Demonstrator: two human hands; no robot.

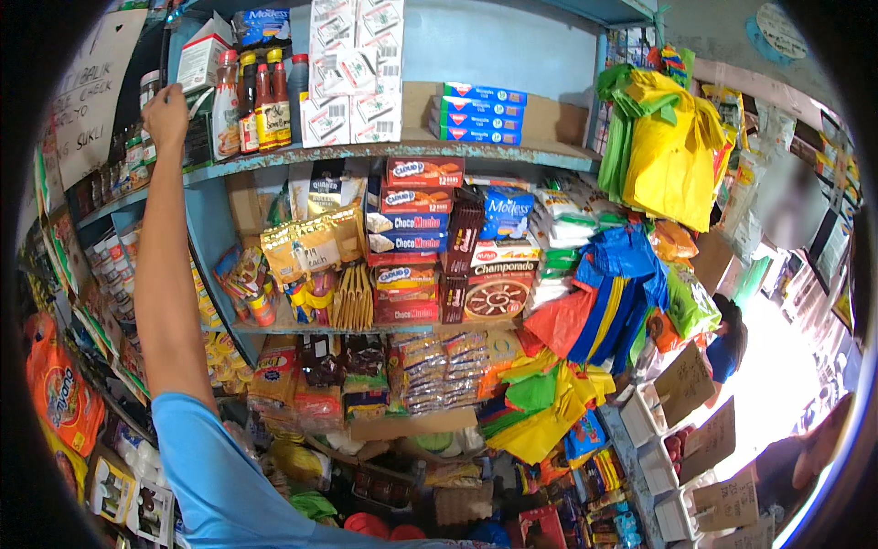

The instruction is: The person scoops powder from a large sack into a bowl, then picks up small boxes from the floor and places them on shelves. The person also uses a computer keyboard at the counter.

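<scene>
My left hand (165, 118) is raised to the upper blue shelf at the left, its fingers curled. It is beside a dark box (199, 137) with a pale flap and just below a tilted white-and-red carton (201, 60). A jar with a pale lid (149, 86) stands partly behind the hand. The fingertips are hidden, so I cannot tell whether they grip anything. Right of the dark box stand a white bottle with a red cap (227, 110) and several sauce bottles (273, 113). My right hand is out of view.
Stacked white boxes (353, 75) and mosquito coil boxes (480, 113) share the upper shelf. Below are chocolate snack boxes (415, 223) and a Champorado box (499, 291). Plastic bags (669, 147) hang at the right. White bins (662, 463) line a counter; people (728, 340) are beyond it.
</scene>
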